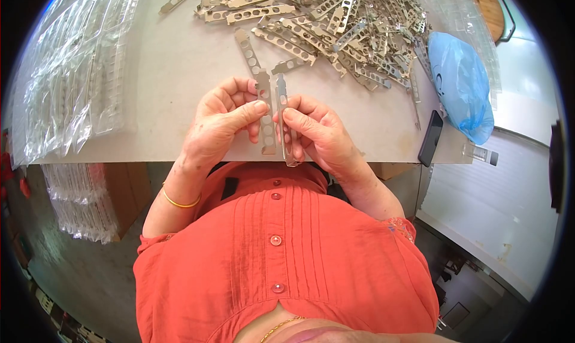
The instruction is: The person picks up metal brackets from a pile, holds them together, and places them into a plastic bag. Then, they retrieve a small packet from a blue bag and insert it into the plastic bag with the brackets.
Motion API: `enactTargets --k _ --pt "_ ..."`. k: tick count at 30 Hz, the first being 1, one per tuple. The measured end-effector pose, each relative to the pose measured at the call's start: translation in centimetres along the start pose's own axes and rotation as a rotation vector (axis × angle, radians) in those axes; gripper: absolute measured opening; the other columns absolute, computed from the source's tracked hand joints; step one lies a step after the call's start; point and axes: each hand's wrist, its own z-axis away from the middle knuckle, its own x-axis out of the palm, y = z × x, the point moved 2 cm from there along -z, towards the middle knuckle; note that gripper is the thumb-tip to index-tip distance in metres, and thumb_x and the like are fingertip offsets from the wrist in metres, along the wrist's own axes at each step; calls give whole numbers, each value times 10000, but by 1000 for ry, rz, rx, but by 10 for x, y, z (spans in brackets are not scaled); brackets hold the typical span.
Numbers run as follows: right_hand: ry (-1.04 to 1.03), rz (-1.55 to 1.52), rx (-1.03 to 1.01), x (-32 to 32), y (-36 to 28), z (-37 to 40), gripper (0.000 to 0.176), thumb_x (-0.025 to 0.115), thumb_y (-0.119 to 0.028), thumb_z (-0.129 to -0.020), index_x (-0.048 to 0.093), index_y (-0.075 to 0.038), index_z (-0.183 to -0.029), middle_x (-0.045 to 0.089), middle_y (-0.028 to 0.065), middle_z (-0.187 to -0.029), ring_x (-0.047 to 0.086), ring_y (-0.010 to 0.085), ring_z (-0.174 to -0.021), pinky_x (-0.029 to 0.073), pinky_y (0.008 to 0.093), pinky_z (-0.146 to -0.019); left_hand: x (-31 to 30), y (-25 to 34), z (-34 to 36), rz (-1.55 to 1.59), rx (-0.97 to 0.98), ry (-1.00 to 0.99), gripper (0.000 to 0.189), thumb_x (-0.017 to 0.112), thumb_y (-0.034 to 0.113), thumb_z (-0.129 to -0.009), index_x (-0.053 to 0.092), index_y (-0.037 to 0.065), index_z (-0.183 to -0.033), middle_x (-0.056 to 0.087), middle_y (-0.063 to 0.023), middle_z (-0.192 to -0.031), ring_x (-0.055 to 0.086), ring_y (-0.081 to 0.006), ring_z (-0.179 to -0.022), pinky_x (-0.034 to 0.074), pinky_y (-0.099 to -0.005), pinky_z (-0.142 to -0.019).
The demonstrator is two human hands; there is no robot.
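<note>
My left hand (224, 115) pinches a flat metal bracket (267, 130) with a row of round holes, thumb on its face. The bracket stands roughly lengthwise in front of me, near the table's front edge. Right beside it, my right hand (320, 130) grips another metal bracket (281, 90), turned more edge-on, between thumb and fingers. A narrow gap separates the two brackets along their upper part. Just beyond my fingers lie a loose bracket (246, 48) and a short-looking one (289, 65), partly hidden.
A large heap of similar brackets (359, 35) covers the table's (173, 103) back right. Plastic-wrapped brackets (84, 73) lie at left. A blue plastic bag (460, 85), a black phone (430, 138) and a small clear bottle (481, 154) are at right. Wrapped stacks (81, 199) stand below.
</note>
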Motion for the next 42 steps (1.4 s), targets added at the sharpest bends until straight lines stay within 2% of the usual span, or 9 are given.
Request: enactTargets --k 5,7,12,27,33,42 --pt "77 92 -42 3 0 1 168 562 -209 -1038 585 -43 -1043 632 29 -785 565 62 -522 455 192 -474 2 1 1 -28 -2 -23 232 659 57 -951 550 2 -1148 640 -58 -953 589 -74 -640 517 -213 -546" --pt "113 239 -90 5 -2 2 136 554 -177 -1040 565 -42 -1020 633 28 -775 583 66 -512 456 194 -458 3 2 2 -48 -3 -20 230 659 59 -952 551 2 -1146 637 -58 -963 588 -72 -641 519 -215 -551" --pt "91 255 -76 8 -3 3 141 544 -178 -1046 550 -43 -1008 637 33 -766 600 75 -510 468 201 -447 5 3 2 -49 -10 -18 209 679 59 -936 570 -11 -1100 625 -57 -930 578 -80 -643 511 -230 -550" --pt "99 342 -75 9 1 0 186 538 -201 -1052 562 -39 -964 667 41 -741 606 60 -537 473 195 -454 9 -2 3 -55 -16 -95 203 670 116 -969 583 -14 -1098 645 -39 -906 592 -66 -676 516 -221 -613" --pt "144 369 -111 8 3 2 171 544 -182 -1047 571 -29 -977 663 41 -727 620 70 -546 476 208 -454 8 -5 2 -42 -11 -50 176 652 159 -986 594 3 -1041 646 -36 -845 590 -72 -656 514 -231 -605" --pt "215 431 -190 14 -2 5 123 581 -134 -1023 567 -12 -1012 662 35 -772 647 67 -609 478 213 -480 7 -6 3 -80 37 -7 103 605 119 -1003 567 23 -1001 637 -43 -827 602 -93 -619 533 -253 -554"
